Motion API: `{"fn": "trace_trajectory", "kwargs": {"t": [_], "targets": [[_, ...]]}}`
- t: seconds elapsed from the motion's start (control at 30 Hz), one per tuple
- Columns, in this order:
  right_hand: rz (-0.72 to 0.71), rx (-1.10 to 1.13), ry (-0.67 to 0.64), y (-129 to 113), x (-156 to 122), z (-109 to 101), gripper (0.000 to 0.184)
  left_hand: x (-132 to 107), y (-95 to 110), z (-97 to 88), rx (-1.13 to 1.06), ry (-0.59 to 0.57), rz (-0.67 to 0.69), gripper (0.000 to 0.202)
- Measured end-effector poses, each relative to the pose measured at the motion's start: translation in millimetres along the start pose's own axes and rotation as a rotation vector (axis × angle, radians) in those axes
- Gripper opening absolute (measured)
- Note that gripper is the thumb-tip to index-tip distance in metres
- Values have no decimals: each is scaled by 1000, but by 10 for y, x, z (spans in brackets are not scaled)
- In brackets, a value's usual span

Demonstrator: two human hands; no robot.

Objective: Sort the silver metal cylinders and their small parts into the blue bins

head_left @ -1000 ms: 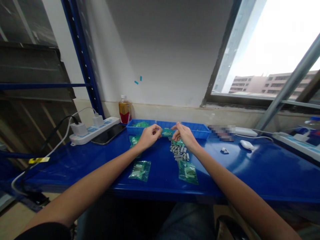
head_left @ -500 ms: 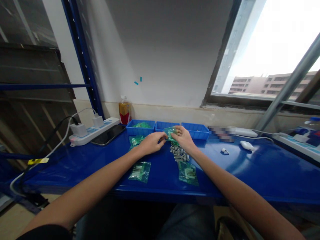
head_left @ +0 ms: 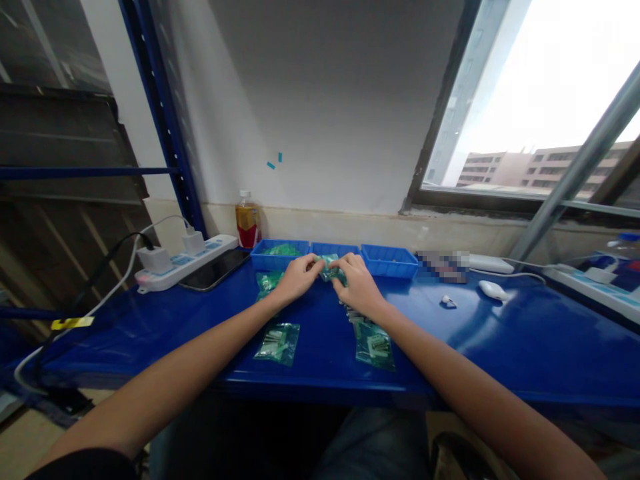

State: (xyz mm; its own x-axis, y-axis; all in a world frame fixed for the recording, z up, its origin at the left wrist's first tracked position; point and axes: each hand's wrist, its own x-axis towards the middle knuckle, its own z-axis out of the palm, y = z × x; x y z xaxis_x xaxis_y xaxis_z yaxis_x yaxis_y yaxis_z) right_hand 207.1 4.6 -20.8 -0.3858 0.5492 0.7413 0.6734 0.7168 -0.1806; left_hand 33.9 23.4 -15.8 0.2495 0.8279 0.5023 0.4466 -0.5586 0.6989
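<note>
My left hand (head_left: 296,277) and my right hand (head_left: 356,282) meet at the far middle of the blue table (head_left: 500,340), fingers pinched on one small green plastic bag (head_left: 329,267) held between them. Under my right wrist lies a pile of small grey metal parts (head_left: 356,313), mostly hidden. Two filled green bags lie nearer to me, one on the left (head_left: 278,342) and one on the right (head_left: 374,345). Another green bag (head_left: 267,282) lies by my left hand.
Three blue trays (head_left: 389,261) stand in a row behind my hands; the left one holds green bags. A bottle (head_left: 248,226), a power strip (head_left: 185,261) with chargers and a phone (head_left: 216,268) sit at the back left. White devices (head_left: 493,289) lie to the right.
Both hands have come together again on the green bag, and my right hand has dropped lower, over the pile of parts.
</note>
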Motion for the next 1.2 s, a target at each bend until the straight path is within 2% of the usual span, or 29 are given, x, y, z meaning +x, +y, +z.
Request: {"fn": "trace_trajectory", "kwargs": {"t": [0.1, 0.17, 0.2, 0.33, 0.4, 0.47, 0.57, 0.67, 0.73, 0.8, 0.87, 1.03, 1.1, 1.2], "targets": [[99, 9, 10, 19, 13, -3, 19, -24, 10, 0, 84, 52, 96, 23], [217, 101, 8, 14, 36, -21, 15, -39, 21, -9, 157, 63, 187, 21], [288, 172, -7, 10, 49, -33, 20, -44, 26, -16, 193, 58, 239, 21], [527, 453, -50, 30, 98, -56, 48, -52, 32, -57, 288, -21, 409, 20], [599, 521, -16, 57, 109, -51, 46, -58, 43, -66, 312, -60, 455, 21], [618, 494, 20, 77, 109, -46, 38, -69, 69, -58, 308, -91, 465, 21], [469, 278, 87, 79, 91, -52, 30, -74, 121, -25, 196, -93, 343, 25], [162, 85, 94, 64, 61, -64, 23, -36, 131, -13, -51, -62, 72, 48], [14, 22, 69, 61, 44, -70, 22, 4, 103, -30, -209, -55, -122, 59], [-57, -29, 48, 66, 34, -79, 23, 35, 68, -59, -297, -59, -273, 59], [-107, -85, 27, 76, 30, -93, 23, 45, 54, -84, -344, -68, -371, 51], [-172, -187, 19, 75, 32, -120, 23, 41, 115, -111, -426, -50, -465, 26], [-143, -181, 35, 60, 34, -123, 23, 72, 112, -157, -430, 35, -444, 24], [-79, -131, 41, 40, 39, -128, 26, 149, 3, -324, -413, 230, -388, 28]]}}
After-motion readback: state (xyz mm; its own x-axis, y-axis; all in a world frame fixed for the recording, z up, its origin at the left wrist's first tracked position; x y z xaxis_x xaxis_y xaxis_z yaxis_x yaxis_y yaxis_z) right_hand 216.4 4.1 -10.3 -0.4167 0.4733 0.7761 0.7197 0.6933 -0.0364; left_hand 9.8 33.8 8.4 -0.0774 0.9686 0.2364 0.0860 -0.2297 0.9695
